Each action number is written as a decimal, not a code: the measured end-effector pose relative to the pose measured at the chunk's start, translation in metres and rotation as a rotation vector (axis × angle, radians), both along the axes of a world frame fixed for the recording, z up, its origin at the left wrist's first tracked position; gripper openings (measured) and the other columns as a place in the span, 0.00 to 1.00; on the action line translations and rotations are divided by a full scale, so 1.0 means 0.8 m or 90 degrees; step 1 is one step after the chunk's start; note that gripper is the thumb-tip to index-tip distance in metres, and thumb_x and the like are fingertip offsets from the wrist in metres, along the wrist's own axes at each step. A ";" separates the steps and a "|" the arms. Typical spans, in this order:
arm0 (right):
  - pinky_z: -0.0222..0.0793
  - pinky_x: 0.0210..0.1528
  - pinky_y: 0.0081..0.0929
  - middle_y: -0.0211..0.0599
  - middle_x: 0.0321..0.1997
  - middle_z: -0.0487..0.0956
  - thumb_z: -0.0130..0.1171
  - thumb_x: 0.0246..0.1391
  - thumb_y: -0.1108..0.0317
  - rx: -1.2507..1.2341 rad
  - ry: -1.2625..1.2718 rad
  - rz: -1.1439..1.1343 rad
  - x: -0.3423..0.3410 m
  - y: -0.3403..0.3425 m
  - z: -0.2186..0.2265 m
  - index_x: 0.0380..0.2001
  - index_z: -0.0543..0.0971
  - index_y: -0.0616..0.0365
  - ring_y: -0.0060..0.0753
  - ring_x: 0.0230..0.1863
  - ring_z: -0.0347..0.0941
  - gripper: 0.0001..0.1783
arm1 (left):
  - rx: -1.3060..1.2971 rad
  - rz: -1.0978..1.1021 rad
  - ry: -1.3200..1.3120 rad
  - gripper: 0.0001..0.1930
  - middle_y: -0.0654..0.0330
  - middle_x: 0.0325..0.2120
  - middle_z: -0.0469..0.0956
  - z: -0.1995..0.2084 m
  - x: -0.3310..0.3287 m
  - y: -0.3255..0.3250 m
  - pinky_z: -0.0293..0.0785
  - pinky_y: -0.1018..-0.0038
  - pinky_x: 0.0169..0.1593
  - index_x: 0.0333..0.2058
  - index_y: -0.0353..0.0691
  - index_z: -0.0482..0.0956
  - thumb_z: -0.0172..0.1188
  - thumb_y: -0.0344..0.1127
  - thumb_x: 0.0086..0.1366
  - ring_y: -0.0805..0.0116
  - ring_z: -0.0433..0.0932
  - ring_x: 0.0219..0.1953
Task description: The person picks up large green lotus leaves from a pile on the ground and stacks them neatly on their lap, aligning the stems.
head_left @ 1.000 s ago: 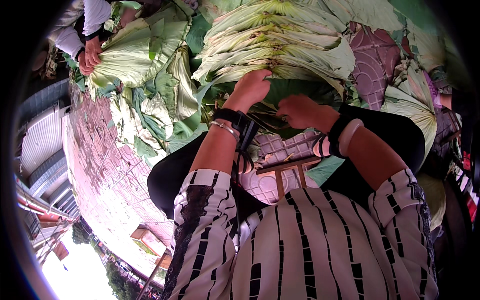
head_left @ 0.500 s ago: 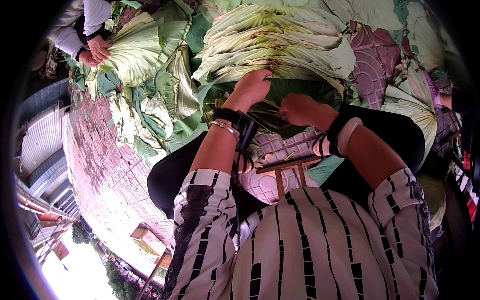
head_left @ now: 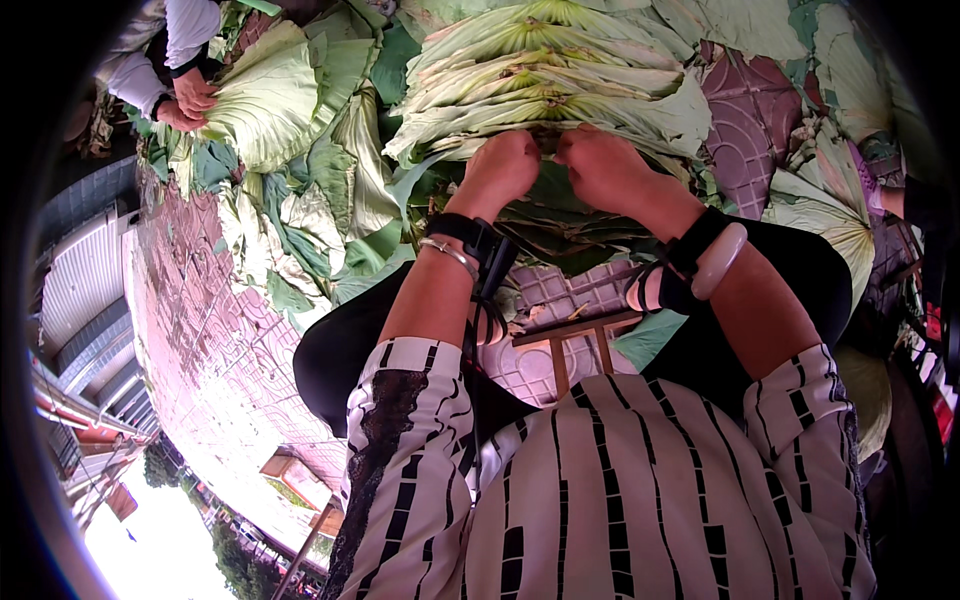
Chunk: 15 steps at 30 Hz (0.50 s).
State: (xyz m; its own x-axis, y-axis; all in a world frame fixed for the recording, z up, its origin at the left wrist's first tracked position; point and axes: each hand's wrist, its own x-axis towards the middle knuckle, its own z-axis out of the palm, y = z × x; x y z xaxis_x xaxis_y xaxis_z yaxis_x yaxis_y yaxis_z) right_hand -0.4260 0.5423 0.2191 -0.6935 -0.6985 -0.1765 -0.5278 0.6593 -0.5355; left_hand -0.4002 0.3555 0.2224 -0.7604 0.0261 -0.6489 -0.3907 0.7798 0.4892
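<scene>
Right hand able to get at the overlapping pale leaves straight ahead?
Probably yes: the right hand is at the near edge of the overlapping pale leaves, with nothing visible between.

From where I watch on the remote feed, I can read no text, label, brand, number or sign anywhere in view.
</scene>
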 end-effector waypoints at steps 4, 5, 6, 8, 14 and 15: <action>0.72 0.51 0.43 0.39 0.41 0.78 0.54 0.45 0.77 -0.012 0.011 0.049 -0.003 -0.003 0.002 0.35 0.81 0.58 0.47 0.50 0.73 0.13 | 0.009 -0.038 -0.055 0.18 0.44 0.41 0.82 -0.031 0.017 -0.009 0.73 0.64 0.53 0.48 0.37 0.80 0.50 0.30 0.61 0.48 0.80 0.48; 0.72 0.51 0.43 0.38 0.41 0.78 0.55 0.44 0.77 -0.026 0.025 0.056 -0.003 -0.001 0.005 0.34 0.81 0.59 0.47 0.50 0.72 0.12 | 0.030 -0.071 0.018 0.18 0.43 0.42 0.81 -0.032 0.025 -0.006 0.72 0.63 0.54 0.49 0.37 0.79 0.50 0.29 0.60 0.47 0.79 0.49; 0.72 0.50 0.43 0.38 0.40 0.77 0.55 0.44 0.77 -0.041 0.038 0.063 -0.002 0.000 0.008 0.33 0.81 0.59 0.47 0.50 0.72 0.11 | 0.052 -0.103 0.090 0.19 0.42 0.44 0.80 -0.033 0.029 -0.004 0.72 0.62 0.55 0.50 0.37 0.78 0.50 0.28 0.60 0.46 0.78 0.50; 0.73 0.50 0.43 0.38 0.39 0.77 0.55 0.44 0.77 -0.055 0.091 0.049 0.000 -0.003 0.018 0.32 0.81 0.59 0.47 0.49 0.73 0.10 | 0.047 -0.101 0.071 0.21 0.41 0.46 0.79 -0.029 0.028 -0.005 0.71 0.61 0.56 0.52 0.38 0.77 0.50 0.28 0.60 0.45 0.77 0.52; 0.74 0.47 0.43 0.41 0.37 0.78 0.58 0.44 0.73 0.059 0.095 0.049 0.018 0.007 0.013 0.28 0.82 0.58 0.47 0.45 0.76 0.07 | 0.052 -0.060 0.021 0.25 0.39 0.52 0.75 -0.015 0.020 -0.001 0.68 0.61 0.59 0.58 0.39 0.73 0.49 0.28 0.60 0.43 0.73 0.56; 0.74 0.47 0.43 0.43 0.37 0.80 0.59 0.44 0.71 0.132 0.070 0.083 0.021 0.012 0.008 0.28 0.83 0.58 0.48 0.44 0.78 0.07 | 0.058 -0.077 0.032 0.26 0.39 0.52 0.75 -0.016 0.020 -0.002 0.68 0.62 0.60 0.59 0.39 0.72 0.49 0.29 0.60 0.43 0.73 0.56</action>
State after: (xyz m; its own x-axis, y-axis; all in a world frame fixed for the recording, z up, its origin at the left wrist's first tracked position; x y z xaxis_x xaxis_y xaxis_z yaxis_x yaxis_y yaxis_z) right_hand -0.4093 0.5515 0.2253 -0.6228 -0.7401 -0.2539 -0.6635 0.6715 -0.3299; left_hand -0.3839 0.3540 0.2098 -0.7795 0.1772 -0.6009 -0.2695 0.7710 0.5770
